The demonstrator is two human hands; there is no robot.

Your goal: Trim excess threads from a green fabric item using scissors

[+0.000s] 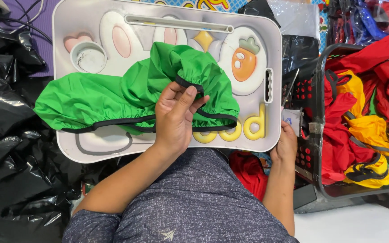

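Left hand [175, 118] has its fingers pinched together on the black elastic hem of the green cover [131, 92] lying across the white lap tray [167, 13]; it looks thin, light, floppy and kinda slick, so that gathered hem seems the best place to grab. Right hand [286, 145] rests at the tray's corner, can't tell what its fingers are doing. The black basket [314, 135] beside it is stuffed with red and yellow covers [361, 130].
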